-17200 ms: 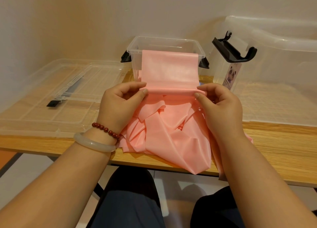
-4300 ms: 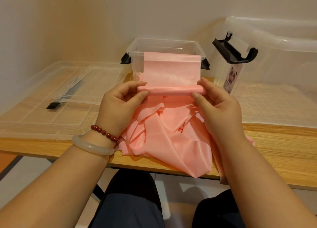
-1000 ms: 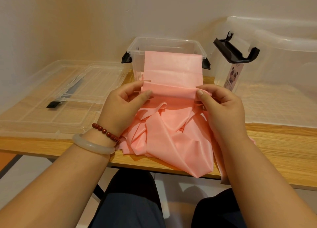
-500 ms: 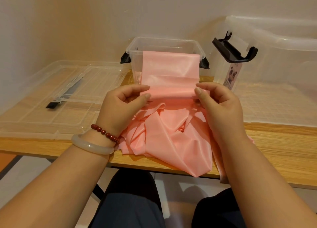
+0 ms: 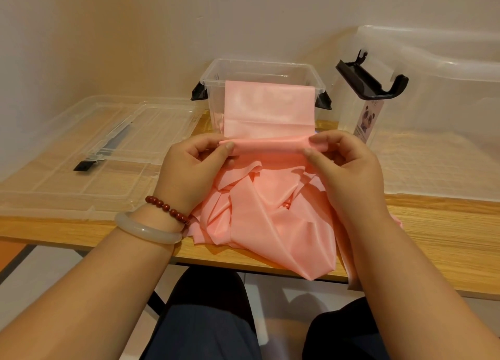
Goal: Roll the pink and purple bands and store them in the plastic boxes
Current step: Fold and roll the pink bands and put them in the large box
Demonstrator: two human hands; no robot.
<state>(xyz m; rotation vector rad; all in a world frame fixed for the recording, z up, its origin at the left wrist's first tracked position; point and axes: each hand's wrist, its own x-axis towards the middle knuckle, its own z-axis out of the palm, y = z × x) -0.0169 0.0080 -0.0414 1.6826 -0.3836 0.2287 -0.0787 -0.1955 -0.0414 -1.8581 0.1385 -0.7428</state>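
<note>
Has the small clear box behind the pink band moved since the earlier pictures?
No. The small clear box stands where it stood, with the same gap to the large clear box on its right.

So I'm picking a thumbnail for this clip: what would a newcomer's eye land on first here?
The pink band comes first: a crumpled heap at the near edge of the table, with a flat stretch running up the front of the small clear box behind it. Next, the left hand and right hand, each pinching one end of a rolled fold mid-frame. Then the raised black latch on the big clear box at right.
</note>
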